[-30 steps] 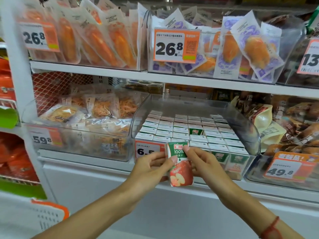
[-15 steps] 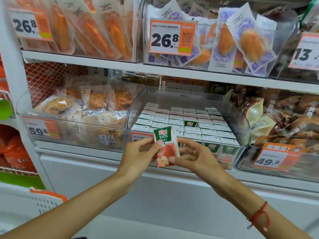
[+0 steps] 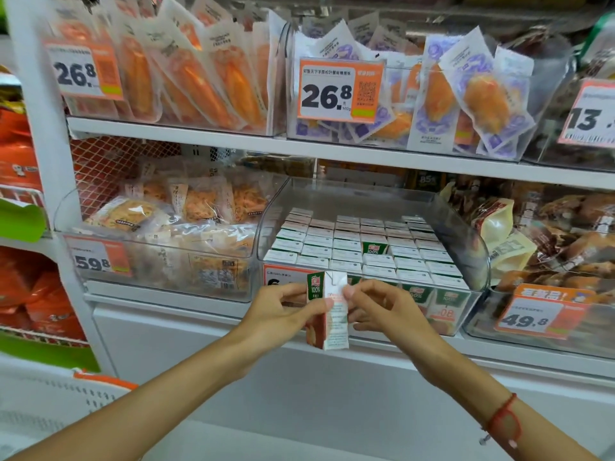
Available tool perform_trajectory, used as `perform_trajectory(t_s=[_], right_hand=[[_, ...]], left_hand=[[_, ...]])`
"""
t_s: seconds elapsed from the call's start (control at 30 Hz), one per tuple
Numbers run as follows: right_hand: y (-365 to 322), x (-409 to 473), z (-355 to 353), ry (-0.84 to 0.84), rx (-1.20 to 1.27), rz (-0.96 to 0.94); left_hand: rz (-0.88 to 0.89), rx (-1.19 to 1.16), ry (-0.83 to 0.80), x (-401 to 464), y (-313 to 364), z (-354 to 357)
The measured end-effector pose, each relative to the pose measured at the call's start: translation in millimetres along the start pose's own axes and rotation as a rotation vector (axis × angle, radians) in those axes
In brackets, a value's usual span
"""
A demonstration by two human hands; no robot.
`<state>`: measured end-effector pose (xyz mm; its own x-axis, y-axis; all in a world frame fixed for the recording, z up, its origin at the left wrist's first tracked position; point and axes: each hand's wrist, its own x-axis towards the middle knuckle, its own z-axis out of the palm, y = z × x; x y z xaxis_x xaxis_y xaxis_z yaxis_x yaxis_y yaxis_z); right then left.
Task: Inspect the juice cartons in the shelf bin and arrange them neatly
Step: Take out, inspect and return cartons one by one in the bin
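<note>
Your left hand (image 3: 283, 307) & right hand (image 3: 382, 307) both pinch one juice carton (image 3: 329, 314) upright, in front of the clear bin (image 3: 466, 241) w/ cartons in rows (image 3: 359, 247).

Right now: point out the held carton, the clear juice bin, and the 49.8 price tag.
held carton (image 3: 336, 314), head view, white side panel.
clear juice bin (image 3: 479, 261), head view, right wall.
49.8 price tag (image 3: 532, 316), head view, white number area.

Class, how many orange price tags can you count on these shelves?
6 price tags. Upper shelf: left, middle, right edge. Lower shelf: left, middle (partly behind the held carton), right. More may be hidden.
</note>
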<state>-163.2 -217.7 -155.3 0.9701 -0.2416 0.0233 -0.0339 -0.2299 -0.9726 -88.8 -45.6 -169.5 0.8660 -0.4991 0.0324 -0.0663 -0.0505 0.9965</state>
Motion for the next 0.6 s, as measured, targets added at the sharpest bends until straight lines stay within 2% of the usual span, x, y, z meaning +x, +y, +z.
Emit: perform_trajectory(t_s=[0.17, 0.27, 0.47, 0.6], right_hand=[[2.8, -1.9, -1.7, -0.267, 0.077, 0.076], [-2.4, -4.3, -0.6, -0.32, 0.103, 0.068], [1.5, -7.3, -0.1, -0.173, 0.073, 0.007], [4.5, -6.8, 1.6, 0.004, -0.034, -0.031]], left_hand=[[-0.002, -0.186, -0.014, 0.5, 4.3, 1.2], [-0.025, -0.277, 0.008, 1.0, 7.8, 2.2], [0.022, -0.153, -0.105, -0.6, 2.6, -2.5], [0.121, 0.025, -0.068, -1.9, 0.1, -5.2]])
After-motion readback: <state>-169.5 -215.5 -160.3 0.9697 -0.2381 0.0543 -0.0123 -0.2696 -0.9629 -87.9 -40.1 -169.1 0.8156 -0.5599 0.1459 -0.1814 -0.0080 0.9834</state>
